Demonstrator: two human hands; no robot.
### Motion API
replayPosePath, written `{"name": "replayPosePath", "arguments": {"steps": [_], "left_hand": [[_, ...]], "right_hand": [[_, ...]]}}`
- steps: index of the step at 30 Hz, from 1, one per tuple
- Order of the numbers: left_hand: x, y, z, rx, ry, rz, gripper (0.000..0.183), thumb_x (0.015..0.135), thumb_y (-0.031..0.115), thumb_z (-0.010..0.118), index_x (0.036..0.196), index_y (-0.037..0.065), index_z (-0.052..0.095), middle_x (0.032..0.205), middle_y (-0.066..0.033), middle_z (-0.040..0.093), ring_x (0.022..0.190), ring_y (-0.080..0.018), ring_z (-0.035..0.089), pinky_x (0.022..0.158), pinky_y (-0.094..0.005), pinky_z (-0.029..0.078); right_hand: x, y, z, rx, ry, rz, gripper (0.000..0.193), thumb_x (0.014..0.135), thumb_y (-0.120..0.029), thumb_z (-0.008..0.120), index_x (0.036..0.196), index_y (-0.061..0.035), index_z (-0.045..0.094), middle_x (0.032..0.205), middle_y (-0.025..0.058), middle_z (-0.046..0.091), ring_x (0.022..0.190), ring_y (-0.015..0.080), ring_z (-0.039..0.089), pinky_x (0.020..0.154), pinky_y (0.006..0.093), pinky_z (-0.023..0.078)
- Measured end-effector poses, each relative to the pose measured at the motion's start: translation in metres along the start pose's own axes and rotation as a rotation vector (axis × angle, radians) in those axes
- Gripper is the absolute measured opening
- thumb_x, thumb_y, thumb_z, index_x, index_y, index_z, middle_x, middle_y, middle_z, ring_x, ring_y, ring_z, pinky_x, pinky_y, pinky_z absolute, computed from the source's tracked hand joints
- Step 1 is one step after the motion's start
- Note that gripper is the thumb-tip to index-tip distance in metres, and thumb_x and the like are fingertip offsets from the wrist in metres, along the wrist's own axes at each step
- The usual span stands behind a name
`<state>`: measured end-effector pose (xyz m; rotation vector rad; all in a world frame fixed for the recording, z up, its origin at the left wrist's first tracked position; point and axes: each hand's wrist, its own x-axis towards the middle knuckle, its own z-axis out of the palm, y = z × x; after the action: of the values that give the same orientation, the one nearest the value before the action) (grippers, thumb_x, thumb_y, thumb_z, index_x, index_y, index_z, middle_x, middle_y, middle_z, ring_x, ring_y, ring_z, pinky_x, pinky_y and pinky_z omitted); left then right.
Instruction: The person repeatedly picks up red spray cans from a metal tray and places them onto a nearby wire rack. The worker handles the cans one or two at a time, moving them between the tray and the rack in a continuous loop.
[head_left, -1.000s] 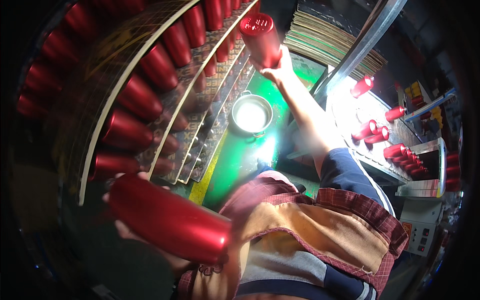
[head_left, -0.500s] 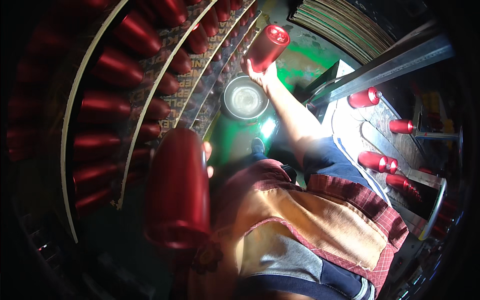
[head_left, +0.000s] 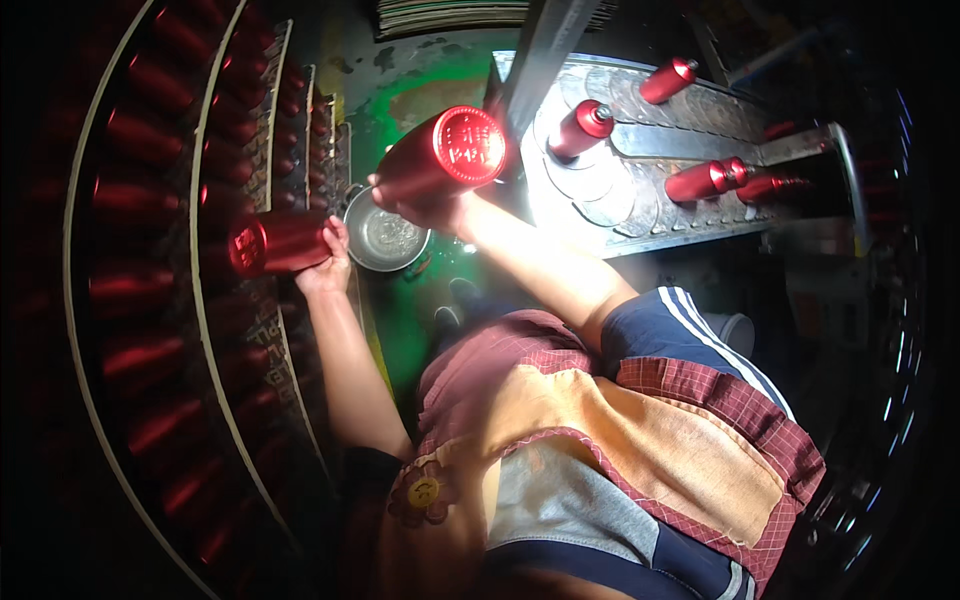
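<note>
Since the earlier frame, both hands are shifting toward 12 o'clock. Head view: left hand [head_left: 325, 265] fingers are gripping a red canister [head_left: 278, 243] beside the rack [head_left: 205, 200]; right hand [head_left: 430, 208] fingers are gripping another red canister [head_left: 445, 155], nearing the lit metal surface [head_left: 640, 215] above the steel bowl [head_left: 385, 238].

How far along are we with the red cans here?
Done: the curved rack on the left already holds rows of red metal cans. In hand: the left hand grips one red can at the rack; the right hand holds another. Left: several red cans sit on the lit metal conveyor.
</note>
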<state>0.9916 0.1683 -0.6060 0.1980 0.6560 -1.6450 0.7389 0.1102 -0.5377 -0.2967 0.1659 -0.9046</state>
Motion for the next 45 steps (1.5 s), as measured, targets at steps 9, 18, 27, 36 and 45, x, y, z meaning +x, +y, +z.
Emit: {"name": "replayPosePath", "arguments": {"steps": [9,18,27,36,45], "left_hand": [[-0.008,-0.025,-0.079,0.295,-0.292,-0.217,0.058,0.091,0.040,0.058,0.135,0.004,0.053,0.139,-0.0246,0.050,0.126,-0.0570,0.040,0.093,-0.0682,0.048],[-0.019,-0.250,-0.012,1.242,-0.126,0.220,0.036,0.093,0.028,0.064,0.121,0.006,0.060,0.112,-0.0085,0.066,0.104,-0.0259,0.064,0.093,-0.0425,0.053],[0.081,-0.440,-0.013,2.251,-0.771,1.180,0.043,0.073,0.012,0.086,0.114,0.011,0.073,0.121,-0.0116,0.060,0.114,-0.0291,0.055,0.101,-0.0390,0.043],[0.123,-0.513,-0.100,2.281,-0.657,0.707,0.042,0.077,0.008,0.080,0.118,0.015,0.072,0.111,-0.0143,0.066,0.106,-0.0309,0.060,0.089,-0.0382,0.051],[-0.062,-0.409,-0.050,2.136,-0.427,0.774,0.020,0.088,0.004,0.066,0.106,0.004,0.073,0.104,-0.0097,0.068,0.097,-0.0223,0.064,0.089,-0.0321,0.050]], "right_hand": [[-0.263,-0.137,-0.026,-0.029,0.593,-0.445,0.045,0.096,-0.042,0.053,0.122,-0.0066,0.060,0.118,0.0152,0.064,0.102,0.0315,0.065,0.092,0.0460,0.055],[-0.413,-0.291,-0.070,-1.652,1.330,-1.046,0.036,0.075,-0.014,0.081,0.110,-0.0118,0.074,0.111,0.0070,0.063,0.109,0.0224,0.059,0.099,0.0336,0.046],[-0.383,-0.341,-0.185,-1.891,1.454,-0.627,0.044,0.075,-0.023,0.078,0.117,-0.0358,0.071,0.143,0.0170,0.043,0.129,0.0396,0.040,0.107,0.0429,0.041],[-0.430,-0.366,-0.177,-1.824,1.297,-1.092,0.042,0.083,-0.008,0.071,0.123,-0.0196,0.069,0.140,0.0148,0.047,0.130,0.0337,0.042,0.110,0.0422,0.034],[-0.350,-0.236,-0.112,-1.289,0.559,-1.034,0.023,0.084,0.015,0.050,0.098,0.0015,0.064,0.106,0.0068,0.056,0.090,0.0144,0.055,0.075,0.0244,0.047]]}}
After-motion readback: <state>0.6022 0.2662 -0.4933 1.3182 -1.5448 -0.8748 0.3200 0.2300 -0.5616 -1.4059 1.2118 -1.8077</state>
